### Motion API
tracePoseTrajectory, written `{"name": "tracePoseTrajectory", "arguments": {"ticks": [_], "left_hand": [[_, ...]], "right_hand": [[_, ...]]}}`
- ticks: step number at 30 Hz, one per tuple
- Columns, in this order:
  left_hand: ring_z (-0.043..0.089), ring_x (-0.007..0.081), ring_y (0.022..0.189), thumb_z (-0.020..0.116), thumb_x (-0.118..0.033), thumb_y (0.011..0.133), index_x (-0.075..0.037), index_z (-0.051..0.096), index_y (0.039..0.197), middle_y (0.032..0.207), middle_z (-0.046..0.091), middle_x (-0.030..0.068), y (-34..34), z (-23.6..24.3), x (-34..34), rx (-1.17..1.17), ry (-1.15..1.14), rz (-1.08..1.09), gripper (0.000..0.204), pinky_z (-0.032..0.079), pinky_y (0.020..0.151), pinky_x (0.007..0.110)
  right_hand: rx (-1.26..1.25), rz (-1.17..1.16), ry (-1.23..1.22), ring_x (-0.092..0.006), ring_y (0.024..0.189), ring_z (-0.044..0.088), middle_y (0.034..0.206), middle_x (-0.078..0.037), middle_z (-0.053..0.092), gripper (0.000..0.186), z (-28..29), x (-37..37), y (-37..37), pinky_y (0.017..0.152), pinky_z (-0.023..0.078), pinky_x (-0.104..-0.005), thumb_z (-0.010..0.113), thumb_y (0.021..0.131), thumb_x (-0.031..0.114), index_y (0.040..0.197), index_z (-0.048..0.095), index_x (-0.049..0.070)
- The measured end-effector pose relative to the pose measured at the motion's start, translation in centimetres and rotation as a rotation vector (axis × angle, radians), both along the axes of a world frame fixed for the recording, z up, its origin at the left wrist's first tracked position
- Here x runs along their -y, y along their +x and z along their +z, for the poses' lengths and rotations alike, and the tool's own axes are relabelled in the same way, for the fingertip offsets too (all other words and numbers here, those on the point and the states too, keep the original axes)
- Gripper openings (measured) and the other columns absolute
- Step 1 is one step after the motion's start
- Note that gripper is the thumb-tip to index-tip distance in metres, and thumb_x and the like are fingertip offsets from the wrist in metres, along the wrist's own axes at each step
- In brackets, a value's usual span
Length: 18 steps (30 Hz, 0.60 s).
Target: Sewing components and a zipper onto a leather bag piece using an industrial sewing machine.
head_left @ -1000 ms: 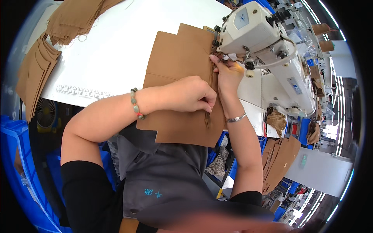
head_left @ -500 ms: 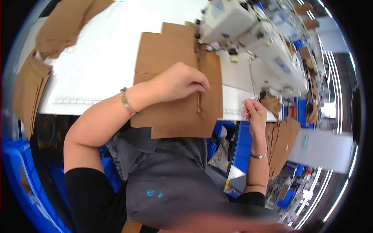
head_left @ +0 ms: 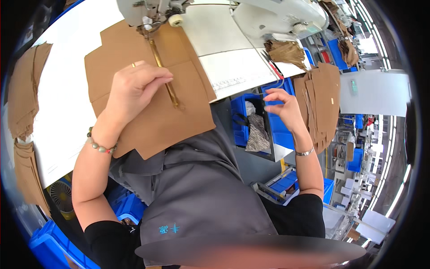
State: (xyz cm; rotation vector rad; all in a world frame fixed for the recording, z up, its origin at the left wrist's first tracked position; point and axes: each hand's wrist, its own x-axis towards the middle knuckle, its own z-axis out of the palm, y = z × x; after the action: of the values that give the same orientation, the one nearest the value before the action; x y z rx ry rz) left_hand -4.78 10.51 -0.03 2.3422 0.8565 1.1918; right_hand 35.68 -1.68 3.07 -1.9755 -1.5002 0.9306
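A brown panel with notched corners [head_left: 179,112], looking like leather or coated fabric, lies on the white table and overhangs its front edge onto my apron. Along it runs a gold zipper [head_left: 157,58], whose far end goes under the sewing machine's head [head_left: 150,22]. Over the panel, my left hand [head_left: 136,87] has thumb and fingers pinched together right beside the zipper; whatever is between the tips is hidden. My right hand [head_left: 286,107] is in the air beyond the table's front edge, with thumb and fingers apart and nothing in them.
Stacks of brown pieces hang at the table's left edge [head_left: 27,89] and to the right [head_left: 320,103]. A red-handled tool [head_left: 275,69] lies by a crumpled brown bundle [head_left: 286,51]. Blue bins [head_left: 239,121] stand below the table; a fan [head_left: 62,196] sits low at left.
The view has turned, so the table and machine appear shifted left. My right hand's fingers have gone from pinched together to spread. My left hand stays over the panel by the zipper.
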Motion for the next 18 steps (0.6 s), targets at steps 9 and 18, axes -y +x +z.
{"name": "tracePoseTrajectory", "arguments": {"ticks": [9, 18], "left_hand": [[0.058, 0.0164, 0.063, 0.079, -0.004, 0.084, -0.006, 0.076, 0.089, 0.073, 0.070, 0.0032, 0.4, 0.6, 0.1, 0.050, 0.008, -0.014, 0.007, 0.048, 0.059, 0.030], [0.063, 0.0204, 0.067, 0.077, -0.005, 0.085, -0.008, 0.074, 0.088, 0.075, 0.070, 0.0036, 0.4, 0.4, 0.1, 0.054, -0.053, -0.035, 0.005, 0.052, 0.064, 0.033]], "right_hand": [[0.462, 0.275, 0.559, -0.0284, 0.092, 0.066, 0.098, -0.009, 0.069, 0.029, 0.8, -1.7, -6.7, 0.079, 0.052, -0.0366, 0.086, 0.073, 0.015, 0.098, 0.076, 0.004], [0.257, 0.454, 0.911, -0.0221, 0.082, 0.059, 0.093, -0.002, 0.066, 0.026, 0.3, -7.5, -17.1, 0.080, 0.042, -0.0360, 0.086, 0.071, 0.020, 0.093, 0.076, 0.010]]}}
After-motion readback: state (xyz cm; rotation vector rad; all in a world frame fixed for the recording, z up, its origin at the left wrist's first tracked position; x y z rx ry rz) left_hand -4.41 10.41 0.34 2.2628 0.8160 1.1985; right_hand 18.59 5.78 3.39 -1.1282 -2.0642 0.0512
